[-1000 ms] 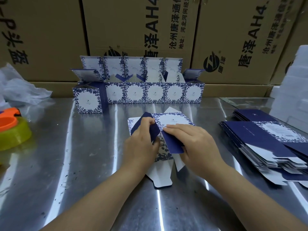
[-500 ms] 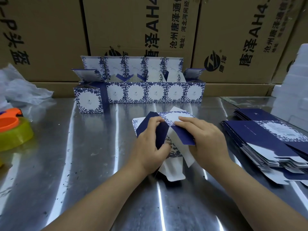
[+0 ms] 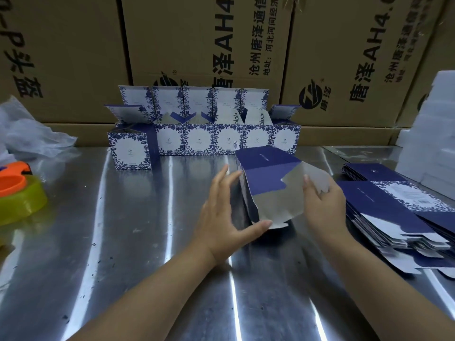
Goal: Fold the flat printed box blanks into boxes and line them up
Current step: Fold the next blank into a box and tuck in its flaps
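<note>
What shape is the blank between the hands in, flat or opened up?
Opened up: the blank forms a hollow tube, its white end flaps sticking out untucked.

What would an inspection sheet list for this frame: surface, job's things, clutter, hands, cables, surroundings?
Surface: shiny metal table, flecked with small dark specks.
Job's things: half-folded box at the centre, navy side up, near flaps open; row of folded boxes along the back, lids open; stack of flat blanks at the right.
Clutter: orange and yellow object at the left edge; clear plastic bag behind it.
Hands: left hand spread against the box's left side, thumb at the near flap; right hand pinches the right flap.
Cables: nothing seen.
Surroundings: printed brown cartons behind the table; white foam blocks at the right.
</note>
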